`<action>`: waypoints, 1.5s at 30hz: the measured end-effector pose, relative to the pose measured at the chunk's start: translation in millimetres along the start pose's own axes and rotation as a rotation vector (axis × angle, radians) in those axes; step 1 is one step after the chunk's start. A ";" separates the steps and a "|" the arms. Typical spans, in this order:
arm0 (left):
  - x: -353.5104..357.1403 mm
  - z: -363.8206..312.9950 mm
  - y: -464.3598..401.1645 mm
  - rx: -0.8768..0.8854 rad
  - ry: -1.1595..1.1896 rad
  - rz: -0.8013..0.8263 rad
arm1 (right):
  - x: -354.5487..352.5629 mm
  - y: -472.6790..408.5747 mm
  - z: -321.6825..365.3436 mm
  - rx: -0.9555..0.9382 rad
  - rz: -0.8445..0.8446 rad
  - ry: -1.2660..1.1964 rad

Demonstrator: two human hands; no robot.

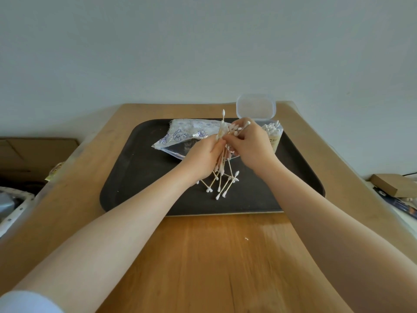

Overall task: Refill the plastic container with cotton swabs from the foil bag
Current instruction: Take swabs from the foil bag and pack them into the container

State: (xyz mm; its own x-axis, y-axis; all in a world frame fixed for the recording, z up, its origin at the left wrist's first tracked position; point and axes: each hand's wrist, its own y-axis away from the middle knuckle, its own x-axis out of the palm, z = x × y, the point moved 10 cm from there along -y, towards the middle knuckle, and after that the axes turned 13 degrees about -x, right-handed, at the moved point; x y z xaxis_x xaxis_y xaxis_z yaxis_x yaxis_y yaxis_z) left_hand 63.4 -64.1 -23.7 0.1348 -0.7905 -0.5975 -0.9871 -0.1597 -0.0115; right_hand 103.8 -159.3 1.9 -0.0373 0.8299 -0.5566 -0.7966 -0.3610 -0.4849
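Nearest the camera lies the bare brown wooden tabletop (203, 256), on which a dark rectangular tray with rounded corners (135, 177) is set. On the tray's far side a crinkled silver foil bag printed with blue shell drawings (180, 135) is lying flat. At the far right corner the clear plastic container (274, 134) is seen, already holding upright swabs, its hinged lid (255, 107) thrown back. A loose, splayed bundle of wooden-stemmed cotton swabs (222, 159) is gripped above the tray centre: the left hand (203, 159) is curled round the stems, while the right hand (248, 141) pinches at the upper tips. A few swabs (223, 186) are fanned out on the tray below. Because the bundle is uneven and slackly held, more could be dropped, or stems could be jammed crosswise at the container mouth.
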 end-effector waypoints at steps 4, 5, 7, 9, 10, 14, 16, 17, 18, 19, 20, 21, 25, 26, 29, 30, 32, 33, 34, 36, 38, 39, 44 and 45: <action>2.3 4.3 -0.5 -0.014 0.020 0.022 | 10.7 4.9 -7.3 0.084 0.023 -0.126; 2.5 4.7 -1.3 -0.009 0.008 0.026 | 14.0 6.5 -10.3 0.114 0.024 -0.178; 1.0 5.5 -4.6 0.004 -0.028 0.008 | 17.9 10.0 -11.7 0.164 0.016 -0.259; -1.5 7.3 -7.6 0.016 -0.078 -0.022 | 22.6 12.7 -10.7 0.216 0.022 -0.337; -2.6 8.7 -8.9 0.015 -0.096 -0.034 | 24.6 13.2 -10.4 0.232 0.027 -0.362; -4.7 6.9 -7.7 0.059 -0.142 -0.065 | 24.5 13.1 -10.7 0.239 0.051 -0.313; -2.3 3.0 -5.8 0.107 -0.145 -0.050 | 27.4 13.6 -17.4 0.273 0.054 -0.341; -2.7 2.9 -5.7 0.116 -0.134 -0.053 | 29.2 14.4 -18.8 0.302 0.051 -0.378; -5.1 3.9 -6.1 0.114 -0.114 -0.069 | 31.2 15.8 -19.0 0.338 0.044 -0.447; -7.9 4.7 -6.0 0.117 -0.093 -0.095 | 33.0 17.6 -17.7 0.369 0.027 -0.537; -10.8 3.9 -5.2 0.137 -0.086 -0.127 | 35.5 19.0 -13.8 0.410 0.018 -0.630; -12.1 1.9 -3.8 0.164 -0.105 -0.155 | 36.0 20.8 -10.6 0.443 -0.001 -0.687; -15.7 -3.7 -0.4 0.190 -0.243 -0.247 | 25.0 25.1 -5.4 0.549 0.012 -0.470; -17.5 -4.7 0.1 0.195 -0.276 -0.282 | 33.8 33.2 -10.6 0.681 -0.048 -0.691; -22.9 -8.0 3.2 0.206 -0.360 -0.378 | 51.7 27.5 -3.2 0.661 -0.055 -1.075; -24.7 -8.3 4.3 0.197 -0.361 -0.393 | 49.7 26.8 -9.8 0.668 -0.091 -1.090; -23.5 -10.2 5.0 0.194 -0.411 -0.405 | 46.3 28.9 -9.6 0.623 -0.092 -1.086; -21.2 -11.8 4.8 0.197 -0.464 -0.406 | 46.6 27.5 -1.4 0.593 -0.080 -1.126; -18.9 -13.3 4.1 0.199 -0.513 -0.407 | 47.4 26.3 4.8 0.570 -0.062 -1.163; -18.7 -14.7 3.3 0.189 -0.563 -0.410 | 46.1 25.1 6.9 0.537 -0.054 -1.167; -19.1 -12.6 1.4 0.162 -0.594 -0.406 | 46.6 25.8 6.3 0.523 -0.025 -1.172; -18.5 -10.7 0.2 0.147 -0.601 -0.391 | 47.5 26.1 10.6 0.513 0.019 -1.180; -12.6 10.8 -10.1 -0.019 -0.249 -0.179 | 37.6 17.0 -0.4 0.381 0.265 -0.583; -8.6 15.5 -10.9 -0.052 -0.175 -0.117 | 26.9 10.3 -2.5 0.317 0.212 -0.445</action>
State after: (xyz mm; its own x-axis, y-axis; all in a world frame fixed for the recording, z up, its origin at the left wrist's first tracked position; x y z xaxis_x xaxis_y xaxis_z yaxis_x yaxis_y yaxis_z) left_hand 71.6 -46.3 -30.9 0.2265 -0.6511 -0.7244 -0.9593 -0.2778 -0.0504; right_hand 96.2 -141.8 -19.7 -0.4107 0.8769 -0.2499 -0.8830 -0.4508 -0.1305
